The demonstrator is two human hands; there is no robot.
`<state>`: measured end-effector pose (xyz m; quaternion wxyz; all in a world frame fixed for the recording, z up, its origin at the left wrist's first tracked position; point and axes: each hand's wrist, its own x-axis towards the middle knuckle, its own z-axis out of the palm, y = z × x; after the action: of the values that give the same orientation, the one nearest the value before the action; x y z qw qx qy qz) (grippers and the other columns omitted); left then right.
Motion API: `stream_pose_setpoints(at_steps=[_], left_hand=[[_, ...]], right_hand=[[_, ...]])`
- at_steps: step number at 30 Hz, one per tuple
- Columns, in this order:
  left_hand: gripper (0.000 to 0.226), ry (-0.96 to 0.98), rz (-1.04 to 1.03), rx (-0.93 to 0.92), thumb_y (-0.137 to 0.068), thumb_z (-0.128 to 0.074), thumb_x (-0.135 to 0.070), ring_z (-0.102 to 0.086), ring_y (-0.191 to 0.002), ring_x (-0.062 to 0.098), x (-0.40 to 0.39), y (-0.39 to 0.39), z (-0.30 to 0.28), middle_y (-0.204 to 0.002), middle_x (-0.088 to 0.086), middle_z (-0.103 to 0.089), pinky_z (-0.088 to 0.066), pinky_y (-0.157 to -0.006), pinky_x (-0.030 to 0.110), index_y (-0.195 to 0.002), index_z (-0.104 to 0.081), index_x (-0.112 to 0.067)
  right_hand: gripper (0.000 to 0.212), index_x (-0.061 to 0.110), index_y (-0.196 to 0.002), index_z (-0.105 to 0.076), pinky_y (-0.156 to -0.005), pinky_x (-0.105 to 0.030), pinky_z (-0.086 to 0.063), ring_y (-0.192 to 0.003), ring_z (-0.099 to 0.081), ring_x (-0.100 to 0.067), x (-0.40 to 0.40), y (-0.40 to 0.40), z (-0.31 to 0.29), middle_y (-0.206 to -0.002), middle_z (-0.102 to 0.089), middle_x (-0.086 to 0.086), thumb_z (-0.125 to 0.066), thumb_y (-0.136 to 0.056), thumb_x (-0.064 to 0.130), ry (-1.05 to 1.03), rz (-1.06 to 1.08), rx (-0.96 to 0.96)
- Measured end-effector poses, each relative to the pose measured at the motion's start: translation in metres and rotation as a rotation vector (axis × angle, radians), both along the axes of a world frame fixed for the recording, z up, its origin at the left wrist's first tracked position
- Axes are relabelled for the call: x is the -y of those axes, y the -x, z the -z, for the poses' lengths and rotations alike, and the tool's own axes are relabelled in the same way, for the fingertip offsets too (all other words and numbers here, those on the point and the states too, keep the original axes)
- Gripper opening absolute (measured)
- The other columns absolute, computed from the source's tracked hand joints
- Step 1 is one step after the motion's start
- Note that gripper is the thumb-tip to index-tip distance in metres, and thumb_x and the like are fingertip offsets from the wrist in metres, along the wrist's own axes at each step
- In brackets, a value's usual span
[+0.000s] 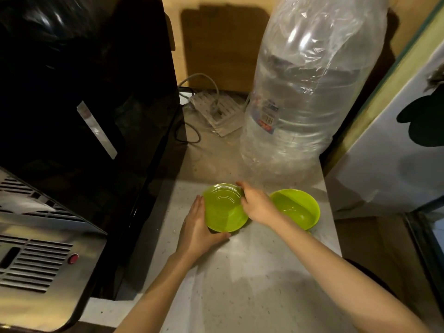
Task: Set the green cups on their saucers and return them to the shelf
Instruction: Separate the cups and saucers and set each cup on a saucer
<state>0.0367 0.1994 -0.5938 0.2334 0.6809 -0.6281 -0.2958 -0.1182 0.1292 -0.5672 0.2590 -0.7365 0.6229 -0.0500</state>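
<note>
Two lime-green saucers lie side by side on a pale speckled counter [240,272]. My left hand [197,230] cups the left and near rim of the left saucer [223,210], thumb under its front edge. My right hand [255,204] grips that same saucer's right rim, fingers curled over the far edge. The right saucer [298,207] rests just beyond my right wrist, partly hidden by it. No cups are in view.
A big clear water bottle [302,97] wrapped in plastic stands right behind the saucers. A black appliance [84,104] with a steel drip grille [36,263] fills the left. A white power strip [216,111] with cables lies at the back. A white fridge [396,152] stands at the right.
</note>
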Motion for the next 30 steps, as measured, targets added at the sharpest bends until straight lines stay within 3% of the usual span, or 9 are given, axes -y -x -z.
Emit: stream_pose_setpoints(at_steps=[5,12,15,18,23,30], left_hand=[[0.121,0.045,-0.018,-0.018,-0.046,-0.084,-0.048,-0.032,-0.137,0.024,-0.001,0.000,-0.002,-0.150,0.010,-0.033,-0.031,-0.109,0.035,-0.143,-0.022,-0.010],[0.119,0.151,-0.036,-0.036,-0.045,-0.086,-0.043,-0.031,-0.137,0.019,-0.014,-0.011,-0.011,-0.149,0.006,-0.034,-0.019,-0.106,0.020,-0.143,-0.025,-0.011],[0.118,0.216,-0.025,-0.037,-0.041,-0.085,-0.049,-0.032,-0.133,0.010,-0.029,-0.018,-0.016,-0.141,-0.006,-0.039,-0.018,-0.106,0.017,-0.140,-0.032,-0.013],[0.117,0.230,-0.015,-0.050,-0.041,-0.085,-0.049,-0.025,-0.127,0.000,-0.047,-0.023,-0.016,-0.134,-0.016,-0.031,-0.016,-0.107,0.017,-0.139,-0.031,-0.018],[0.116,0.168,0.023,-0.026,-0.046,-0.087,-0.042,-0.017,-0.127,0.000,-0.078,-0.023,-0.009,-0.148,0.002,-0.032,-0.012,-0.107,0.018,-0.141,-0.027,-0.013],[0.115,0.137,0.082,0.036,-0.041,-0.066,-0.067,-0.028,-0.126,0.009,-0.108,-0.026,0.000,-0.141,0.012,-0.046,-0.010,-0.110,0.034,-0.135,-0.039,-0.007]], right_hand=[[0.045,0.012,-0.133,-0.038,-0.093,-0.044,-0.047,-0.112,-0.057,-0.038,0.001,0.002,0.001,-0.123,-0.060,-0.023,-0.040,-0.088,0.005,-0.002,0.001,0.047],[0.039,0.010,-0.130,-0.044,-0.094,-0.031,-0.040,-0.117,-0.055,-0.029,-0.010,0.007,-0.016,-0.127,-0.060,-0.013,-0.037,-0.092,0.007,0.036,0.058,0.286],[0.036,0.009,-0.126,-0.048,-0.094,-0.032,-0.042,-0.114,-0.057,-0.029,-0.024,0.008,-0.021,-0.121,-0.064,-0.014,-0.037,-0.092,0.007,0.048,0.090,0.375],[0.037,0.008,-0.127,-0.047,-0.099,-0.030,-0.042,-0.118,-0.055,-0.025,-0.045,0.007,-0.021,-0.125,-0.061,-0.014,-0.038,-0.092,0.004,-0.021,0.108,0.479],[0.038,0.006,-0.128,-0.046,-0.100,-0.024,-0.038,-0.123,-0.052,-0.019,-0.085,0.009,-0.007,-0.131,-0.057,-0.013,-0.038,-0.091,0.001,-0.086,0.116,0.530],[0.036,0.007,-0.122,-0.051,-0.102,-0.031,-0.042,-0.120,-0.055,-0.018,-0.119,0.016,0.016,-0.125,-0.061,-0.012,-0.041,-0.088,-0.002,-0.151,0.191,0.576]])
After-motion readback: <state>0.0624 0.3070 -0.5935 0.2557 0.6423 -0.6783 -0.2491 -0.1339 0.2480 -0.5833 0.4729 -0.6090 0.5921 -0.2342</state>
